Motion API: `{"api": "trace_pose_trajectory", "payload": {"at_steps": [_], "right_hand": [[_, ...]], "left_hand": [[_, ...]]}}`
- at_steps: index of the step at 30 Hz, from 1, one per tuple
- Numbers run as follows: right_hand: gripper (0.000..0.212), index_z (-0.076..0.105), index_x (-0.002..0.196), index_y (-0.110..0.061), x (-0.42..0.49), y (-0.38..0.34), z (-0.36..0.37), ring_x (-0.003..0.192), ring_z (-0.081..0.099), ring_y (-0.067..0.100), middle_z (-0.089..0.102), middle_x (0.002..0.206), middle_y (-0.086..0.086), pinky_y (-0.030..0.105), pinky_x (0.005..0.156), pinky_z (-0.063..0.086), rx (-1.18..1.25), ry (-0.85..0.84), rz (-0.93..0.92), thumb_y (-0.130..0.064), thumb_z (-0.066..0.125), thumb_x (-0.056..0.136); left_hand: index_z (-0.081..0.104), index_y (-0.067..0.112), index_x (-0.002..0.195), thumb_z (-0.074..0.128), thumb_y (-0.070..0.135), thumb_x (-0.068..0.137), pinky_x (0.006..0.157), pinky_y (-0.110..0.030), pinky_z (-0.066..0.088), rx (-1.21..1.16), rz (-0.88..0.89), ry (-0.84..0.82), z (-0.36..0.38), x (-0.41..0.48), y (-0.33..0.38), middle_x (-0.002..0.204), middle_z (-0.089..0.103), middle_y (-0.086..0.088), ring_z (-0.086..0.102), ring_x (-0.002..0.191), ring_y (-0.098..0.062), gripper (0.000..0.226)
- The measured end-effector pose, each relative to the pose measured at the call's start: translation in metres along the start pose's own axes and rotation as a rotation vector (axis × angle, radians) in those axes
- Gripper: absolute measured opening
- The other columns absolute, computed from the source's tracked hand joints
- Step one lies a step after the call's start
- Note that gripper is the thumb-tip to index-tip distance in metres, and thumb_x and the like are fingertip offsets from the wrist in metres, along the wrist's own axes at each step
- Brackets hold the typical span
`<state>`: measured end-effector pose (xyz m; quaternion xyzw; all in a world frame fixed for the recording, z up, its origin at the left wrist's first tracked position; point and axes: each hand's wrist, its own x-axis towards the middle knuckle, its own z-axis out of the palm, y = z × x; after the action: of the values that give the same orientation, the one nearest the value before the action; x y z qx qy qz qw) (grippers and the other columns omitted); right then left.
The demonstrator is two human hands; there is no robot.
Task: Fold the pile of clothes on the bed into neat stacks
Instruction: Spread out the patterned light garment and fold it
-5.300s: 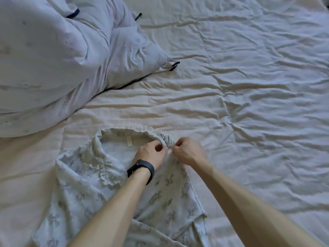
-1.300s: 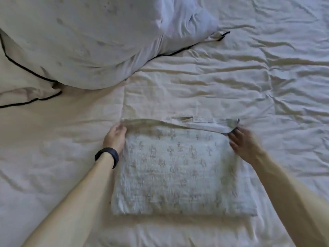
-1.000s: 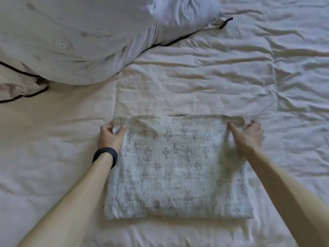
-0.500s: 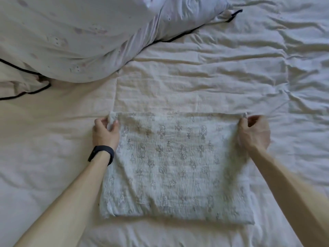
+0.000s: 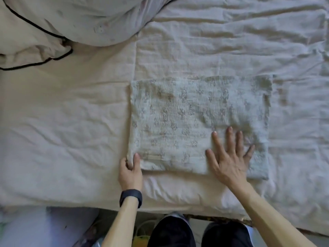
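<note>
A pale green garment with a small grey print (image 5: 187, 118) lies folded into a flat rectangle on the bed. My left hand (image 5: 130, 171), with a black band on its wrist, pinches the garment's near left corner between thumb and fingers. My right hand (image 5: 229, 155) lies flat on the near right part of the garment, fingers straight and spread.
The cream bedsheet (image 5: 62, 131) is wrinkled all around the garment. A bunched white duvet with dark piping (image 5: 85, 16) fills the far left. The bed's near edge (image 5: 71, 206) runs below my wrists, with my dark trouser legs (image 5: 170, 232) beyond it.
Both hands left the garment's far corners and came to its near edge. The left now pinches the near left corner; the right opened flat on the cloth. The view tilted down.
</note>
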<state>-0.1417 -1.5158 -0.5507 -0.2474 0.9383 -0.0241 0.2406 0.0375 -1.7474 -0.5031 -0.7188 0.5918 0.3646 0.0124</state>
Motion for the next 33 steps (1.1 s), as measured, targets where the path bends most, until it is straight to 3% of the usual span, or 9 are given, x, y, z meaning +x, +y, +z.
{"api": "trace_pose_trajectory", "payload": {"at_steps": [3, 7, 11, 15, 20, 24, 26, 30, 33], "right_hand": [[0.065, -0.003, 0.157, -0.054, 0.01, 0.009, 0.0, 0.155, -0.022, 0.022, -0.022, 0.168, -0.01, 0.064, 0.118, -0.015, -0.03, -0.095, 0.011, -0.075, 0.011, 0.097], [0.066, 0.002, 0.158, -0.052, 0.006, -0.003, -0.01, 0.153, -0.026, 0.02, -0.02, 0.169, -0.008, 0.064, 0.117, -0.017, -0.003, -0.115, 0.082, -0.073, 0.011, 0.096], [0.066, 0.019, 0.16, -0.043, 0.007, -0.025, -0.025, 0.156, -0.015, 0.022, -0.007, 0.171, -0.005, 0.058, 0.12, -0.014, 0.057, 0.082, 0.012, -0.067, 0.022, 0.099], [0.067, 0.005, 0.161, -0.045, 0.063, -0.037, -0.031, 0.156, -0.015, 0.027, -0.013, 0.171, -0.005, 0.06, 0.119, -0.016, 0.0, 0.164, -0.121, -0.069, 0.021, 0.101], [0.068, -0.008, 0.155, -0.056, 0.139, 0.014, -0.042, 0.151, -0.032, 0.023, -0.027, 0.166, -0.012, 0.068, 0.115, -0.018, -0.083, 0.014, -0.05, -0.082, 0.006, 0.094], [0.069, -0.004, 0.156, -0.055, 0.148, 0.021, -0.053, 0.154, -0.023, 0.026, -0.015, 0.17, -0.009, 0.067, 0.116, -0.019, -0.098, 0.105, -0.146, -0.081, 0.012, 0.095], [0.069, -0.003, 0.157, -0.054, 0.152, 0.024, -0.057, 0.155, -0.021, 0.025, -0.013, 0.17, -0.009, 0.061, 0.116, -0.024, -0.074, 0.198, -0.13, -0.081, 0.015, 0.096], [0.072, -0.011, 0.155, -0.056, 0.174, 0.066, -0.065, 0.152, -0.029, 0.021, -0.025, 0.166, -0.013, 0.065, 0.115, -0.021, -0.03, 0.059, -0.044, -0.085, 0.003, 0.09], [0.074, -0.013, 0.153, -0.056, 0.18, 0.102, -0.067, 0.15, -0.034, 0.018, -0.029, 0.165, -0.012, 0.064, 0.115, -0.024, -0.031, -0.002, -0.065, -0.087, -0.002, 0.087]], "left_hand": [[0.054, 0.019, 0.095, 0.07, 0.05, 0.087, 0.06, -0.019, 0.041, -0.105, 0.027, -0.051, -0.013, 0.019, -0.001, 0.087, 0.06, 0.007, 0.061, 0.083, -0.018, 0.036], [0.055, 0.024, 0.112, 0.078, 0.049, 0.081, 0.071, -0.019, 0.045, -0.107, 0.04, -0.089, -0.025, 0.023, -0.003, 0.105, 0.06, 0.008, 0.061, 0.096, -0.014, 0.046], [0.053, 0.015, 0.135, 0.065, 0.046, 0.084, 0.1, -0.046, 0.037, 0.254, 0.643, 0.139, -0.007, 0.008, 0.016, 0.139, 0.047, -0.011, 0.045, 0.126, -0.031, 0.061], [0.029, 0.033, 0.156, 0.044, 0.058, 0.092, 0.12, -0.055, 0.005, 0.669, 1.068, -0.077, 0.047, 0.016, 0.057, 0.166, 0.018, -0.002, 0.012, 0.153, -0.025, 0.07], [-0.004, 0.051, 0.155, 0.019, 0.073, 0.094, 0.12, -0.057, -0.007, 0.895, 0.992, -0.118, 0.072, 0.063, 0.049, 0.168, -0.005, 0.005, -0.012, 0.154, -0.022, 0.068], [0.025, 0.046, 0.154, 0.03, 0.071, 0.091, 0.117, -0.058, -0.001, 0.753, 1.141, 0.024, 0.088, 0.048, 0.08, 0.166, 0.015, -0.003, 0.013, 0.151, -0.032, 0.068], [0.024, 0.047, 0.154, 0.025, 0.071, 0.093, 0.116, -0.06, -0.011, 0.745, 1.242, 0.099, 0.105, 0.049, 0.111, 0.168, 0.007, 0.002, 0.006, 0.153, -0.032, 0.066], [-0.006, 0.06, 0.149, 0.002, 0.08, 0.09, 0.111, -0.071, -0.016, 0.84, 0.903, -0.044, 0.132, 0.084, 0.16, 0.166, -0.014, 0.011, -0.018, 0.151, -0.033, 0.063], [-0.012, 0.062, 0.146, 0.007, 0.079, 0.09, 0.111, -0.072, -0.014, 0.852, 0.823, -0.063, 0.137, 0.09, 0.161, 0.165, -0.015, 0.014, -0.021, 0.151, -0.031, 0.061]]}}
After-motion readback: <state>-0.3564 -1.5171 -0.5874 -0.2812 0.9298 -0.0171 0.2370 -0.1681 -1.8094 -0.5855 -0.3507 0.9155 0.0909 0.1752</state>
